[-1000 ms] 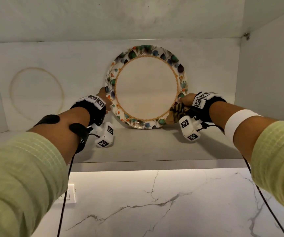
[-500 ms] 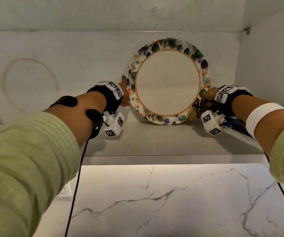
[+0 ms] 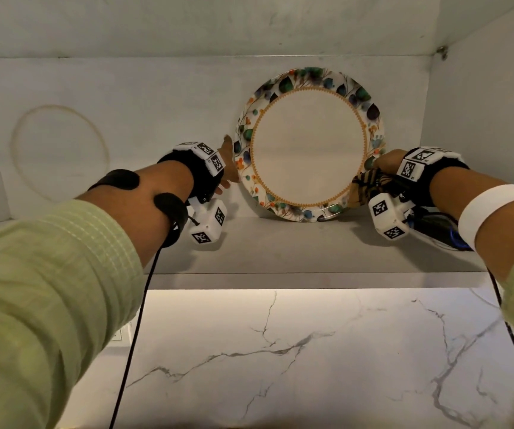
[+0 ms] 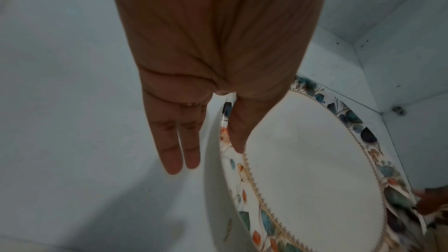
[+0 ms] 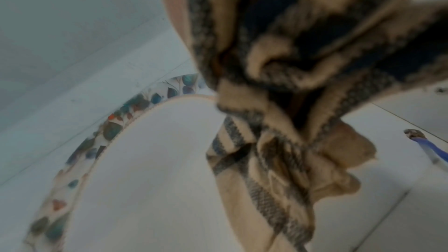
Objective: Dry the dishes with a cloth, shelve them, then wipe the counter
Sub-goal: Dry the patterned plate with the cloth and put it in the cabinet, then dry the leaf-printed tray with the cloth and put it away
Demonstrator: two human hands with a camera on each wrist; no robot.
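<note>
Plate (image 3: 309,147): floral rim, stands on edge on the shelf (image 3: 280,249), leaning on the cabinet's back wall; looks rigid, glazed, slick and breakable, so best held by the rim at opposite sides, not the face. Head view: left hand (image 3: 229,164) at the plate's left rim, right hand (image 3: 387,161) at its right rim, plate between the two; checked cloth (image 3: 368,184) bunched under the right hand, against the lower right rim. Left wrist view: left hand's fingers (image 4: 179,148) straight, passing behind the rim, thumb lying on the front border, a light pinch more than a clamp. Right wrist view: cloth (image 5: 278,141) fills the frame, wadded in the right hand, soft and limp; plate (image 5: 145,179) sits left of the wad, touching it. Right fingers are hidden, so contact with the rim itself can't be confirmed.
</note>
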